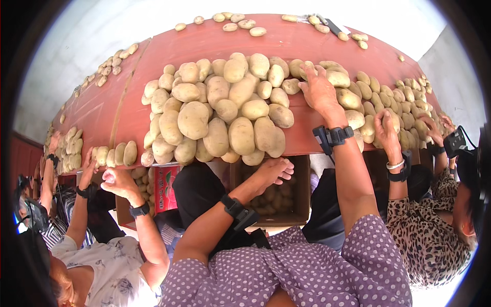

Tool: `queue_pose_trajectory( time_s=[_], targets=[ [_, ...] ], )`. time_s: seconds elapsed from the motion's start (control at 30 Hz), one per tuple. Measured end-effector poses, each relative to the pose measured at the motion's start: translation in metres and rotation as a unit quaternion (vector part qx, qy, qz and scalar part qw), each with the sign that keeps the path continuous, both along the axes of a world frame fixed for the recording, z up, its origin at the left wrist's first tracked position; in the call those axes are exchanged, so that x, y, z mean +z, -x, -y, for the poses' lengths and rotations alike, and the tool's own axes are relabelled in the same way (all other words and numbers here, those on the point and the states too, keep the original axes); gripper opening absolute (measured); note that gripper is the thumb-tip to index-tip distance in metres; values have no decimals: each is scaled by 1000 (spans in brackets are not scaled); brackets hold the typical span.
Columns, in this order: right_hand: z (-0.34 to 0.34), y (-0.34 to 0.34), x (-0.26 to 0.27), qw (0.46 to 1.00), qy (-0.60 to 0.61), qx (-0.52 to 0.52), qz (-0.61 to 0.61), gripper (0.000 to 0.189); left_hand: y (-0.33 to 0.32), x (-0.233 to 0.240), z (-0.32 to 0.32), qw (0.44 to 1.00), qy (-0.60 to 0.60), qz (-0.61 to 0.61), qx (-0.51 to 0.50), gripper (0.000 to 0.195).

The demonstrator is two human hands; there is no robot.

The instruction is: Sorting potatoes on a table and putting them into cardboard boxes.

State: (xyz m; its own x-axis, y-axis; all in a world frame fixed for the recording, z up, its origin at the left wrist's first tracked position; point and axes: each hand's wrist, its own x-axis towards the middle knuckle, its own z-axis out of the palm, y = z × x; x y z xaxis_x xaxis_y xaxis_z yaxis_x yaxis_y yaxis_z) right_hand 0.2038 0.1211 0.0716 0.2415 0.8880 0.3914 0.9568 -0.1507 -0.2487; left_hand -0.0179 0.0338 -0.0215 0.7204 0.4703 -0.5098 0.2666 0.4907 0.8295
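A large heap of potatoes (218, 111) lies on the red table (184, 42) straight before me. My left hand (273, 171) hangs at the table's near edge, just below the heap's right corner, with its fingers apart and no potato in it. Under it stands a cardboard box (303, 192) with potatoes inside. My right hand (319, 90) reaches over the table to the right of the heap, palm down, its fingertips at some potatoes (337, 78); whether it grips one cannot be told.
Co-workers' hands are at the table on the left (121, 184) and right (387, 128). More potatoes (383, 98) spread to the right, and a short row (119, 154) lies left. Loose potatoes (247, 24) and a dark flat object (334, 27) lie at the far edge. A red printed box (165, 188) stands below.
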Motion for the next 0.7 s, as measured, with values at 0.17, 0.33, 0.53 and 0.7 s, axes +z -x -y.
queue_pose_trajectory(
  time_s=[0.17, 0.33, 0.53, 0.7],
  targets=[
    [-12, 9, 7, 989, 134, -64, -9, 50, 0, 3, 3, 1000, 9, -1, -1, 37],
    [-24, 8, 6, 979, 185, -82, 0, 47, 0, 5, 4, 1000, 4, 2, -10, 37],
    [-24, -2, -3, 990, 122, -69, -6, 39, -1, 2, 4, 1000, -13, -7, -18, 38],
    [-18, -9, 0, 991, 100, -53, -74, 41, -2, 0, 6, 999, -19, -13, -23, 39]
  ],
)
